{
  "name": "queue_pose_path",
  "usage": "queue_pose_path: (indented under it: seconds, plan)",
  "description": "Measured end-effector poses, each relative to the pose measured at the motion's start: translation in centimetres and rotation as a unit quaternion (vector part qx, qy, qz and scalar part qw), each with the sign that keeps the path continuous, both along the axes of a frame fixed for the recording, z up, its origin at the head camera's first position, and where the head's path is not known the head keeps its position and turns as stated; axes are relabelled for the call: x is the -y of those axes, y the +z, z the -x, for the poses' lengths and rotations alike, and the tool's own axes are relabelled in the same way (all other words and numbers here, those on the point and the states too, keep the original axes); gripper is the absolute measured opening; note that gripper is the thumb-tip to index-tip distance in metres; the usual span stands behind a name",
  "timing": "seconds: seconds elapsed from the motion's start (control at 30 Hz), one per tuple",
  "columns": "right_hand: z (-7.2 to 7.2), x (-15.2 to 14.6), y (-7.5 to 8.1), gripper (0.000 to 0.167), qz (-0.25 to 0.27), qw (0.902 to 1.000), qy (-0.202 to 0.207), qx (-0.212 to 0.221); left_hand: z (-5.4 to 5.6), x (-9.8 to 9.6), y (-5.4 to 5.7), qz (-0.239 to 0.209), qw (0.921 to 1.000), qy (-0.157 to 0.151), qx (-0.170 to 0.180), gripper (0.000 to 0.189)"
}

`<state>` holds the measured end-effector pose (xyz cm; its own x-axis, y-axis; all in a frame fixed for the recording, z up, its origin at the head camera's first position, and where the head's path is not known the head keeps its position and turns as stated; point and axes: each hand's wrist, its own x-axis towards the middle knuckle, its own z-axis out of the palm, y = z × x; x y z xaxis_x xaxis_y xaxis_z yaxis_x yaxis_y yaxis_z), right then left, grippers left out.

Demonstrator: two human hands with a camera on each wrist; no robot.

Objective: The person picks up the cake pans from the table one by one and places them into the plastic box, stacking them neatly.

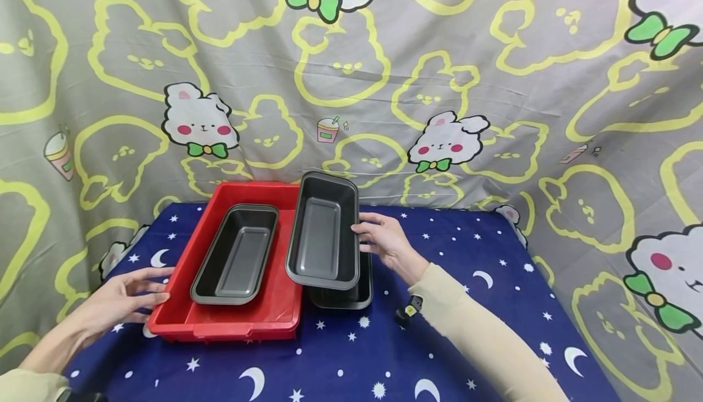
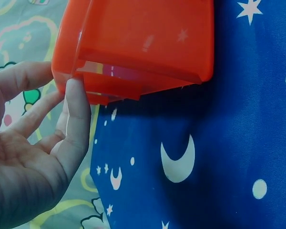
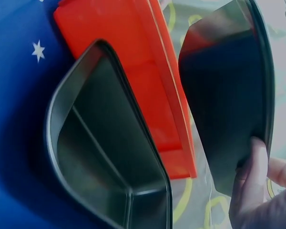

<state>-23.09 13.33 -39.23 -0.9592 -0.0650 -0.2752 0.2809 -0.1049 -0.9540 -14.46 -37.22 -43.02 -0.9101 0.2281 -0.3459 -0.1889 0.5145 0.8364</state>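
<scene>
My right hand (image 1: 387,243) pinches the right long side of a dark grey loaf pan (image 1: 321,237). In the right wrist view this raised pan (image 3: 224,100) shows its outer wall, with a digit pressed against it near the rim. Under it, a second loaf pan (image 1: 365,295) lies on the cloth, mostly covered in the head view; the right wrist view looks into this lower pan (image 3: 100,138). A red tray (image 1: 219,330) holds a third loaf pan (image 1: 236,262). My left hand (image 1: 118,298) touches the tray's left side with extended fingers, fingertips at its rim (image 2: 69,57).
A blue cloth (image 1: 467,329) with white moons and stars covers the table. Behind and at both sides hangs a grey curtain (image 1: 379,170) printed with rabbits and yellow outlines. The raised pan overlaps the tray's right edge in the head view.
</scene>
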Motion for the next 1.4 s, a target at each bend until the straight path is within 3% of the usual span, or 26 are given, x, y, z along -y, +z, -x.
queue_pose_path:
  seconds: [0.5, 0.9, 1.4]
  plan:
    - [0.5, 4.5, -0.7, 0.048, 0.039, 0.9992, 0.006, -0.004, 0.2, -0.1, 0.2, 0.007, 1.0, -0.001, 0.001, 0.073]
    - [0.8, 7.5, -1.5, 0.048, 0.05, 0.9986, 0.014, -0.005, 0.3, -0.4, 0.3, 0.036, 0.9992, 0.006, 0.013, 0.076]
    - [1.1, 10.9, -1.6, 0.046, 0.057, 0.9982, 0.018, 0.009, 0.2, -0.1, 0.0, 0.025, 0.9997, 0.002, 0.008, 0.074]
